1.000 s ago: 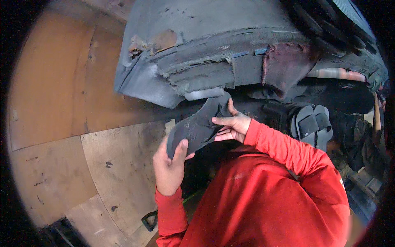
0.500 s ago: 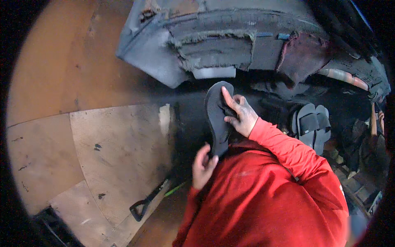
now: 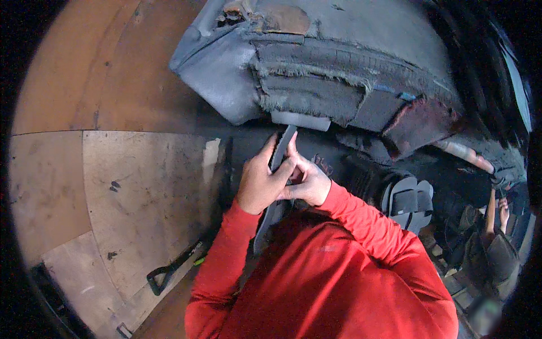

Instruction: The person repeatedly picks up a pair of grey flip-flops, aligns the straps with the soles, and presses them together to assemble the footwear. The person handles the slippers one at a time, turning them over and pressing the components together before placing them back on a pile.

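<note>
A dark grey sandal (image 3: 276,156) stands edge-on between my hands, its tip close to a pale rounded bar (image 3: 301,121) on the dusty bench. My left hand (image 3: 258,179) grips it from the left, fingers along one face. From the other side my right hand (image 3: 309,179) holds it too, one finger stretched up toward the tip. The two thumbs meet near the middle. The strap is mostly hidden by my hands, and the lower end runs down beside my left forearm.
Ahead lies the dust-covered bench (image 3: 361,34) with frayed cloth and a reddish rag (image 3: 420,125). Several grey sandals (image 3: 411,203) stand to my right. Another person's hand (image 3: 503,213) shows at far right. A black handle (image 3: 162,278) lies lower left by wooden boards (image 3: 152,198).
The sandal has turned from showing a broad face to edge-on. My left hand has risen from beside its lower end and taken hold. The view has shifted slightly.
</note>
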### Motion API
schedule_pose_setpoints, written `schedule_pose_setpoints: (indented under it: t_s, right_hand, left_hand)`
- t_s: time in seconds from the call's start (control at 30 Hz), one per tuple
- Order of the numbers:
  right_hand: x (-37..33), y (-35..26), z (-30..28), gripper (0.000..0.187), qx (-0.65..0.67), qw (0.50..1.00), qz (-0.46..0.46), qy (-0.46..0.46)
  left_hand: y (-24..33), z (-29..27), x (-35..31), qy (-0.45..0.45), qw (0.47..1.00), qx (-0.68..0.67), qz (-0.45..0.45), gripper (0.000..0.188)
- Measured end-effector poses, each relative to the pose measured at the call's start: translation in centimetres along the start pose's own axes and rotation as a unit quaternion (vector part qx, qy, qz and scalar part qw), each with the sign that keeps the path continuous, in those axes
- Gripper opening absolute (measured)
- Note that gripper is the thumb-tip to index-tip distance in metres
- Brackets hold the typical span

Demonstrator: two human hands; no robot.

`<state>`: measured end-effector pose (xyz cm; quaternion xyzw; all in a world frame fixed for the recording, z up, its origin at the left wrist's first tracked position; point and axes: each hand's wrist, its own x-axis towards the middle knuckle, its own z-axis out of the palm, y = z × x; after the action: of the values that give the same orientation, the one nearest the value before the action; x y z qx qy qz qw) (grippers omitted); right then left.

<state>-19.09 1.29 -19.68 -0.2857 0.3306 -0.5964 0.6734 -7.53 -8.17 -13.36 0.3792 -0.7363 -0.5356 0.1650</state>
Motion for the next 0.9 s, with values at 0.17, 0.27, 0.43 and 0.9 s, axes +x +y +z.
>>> schedule_pose_setpoints:
  t_s: [0.17,0.27,0.43,0.9]
  right_hand:
    - [-0.9,-1.6,-0.3,0.132,0.198,0.973,0.115,-0.024]
    - [-0.2,-2.3,-1.5,0.108,0.207,0.968,0.143,-0.001]
    - [1.7,-3.8,-4.4,0.067,0.203,0.960,0.175,0.086]
    - [-0.1,3.5,-3.4,0.067,-0.440,0.884,-0.130,0.093]
  left_hand:
    - [0.6,-1.0,-0.1,-0.064,0.995,-0.046,-0.060,0.052]
    - [-0.2,-0.1,1.2,-0.082,0.984,-0.137,-0.079,0.050]
    - [-3.5,2.9,6.1,-0.132,0.973,-0.141,-0.124,0.046]
    - [-4.0,3.1,-1.2,0.087,0.990,-0.094,0.063,0.058]
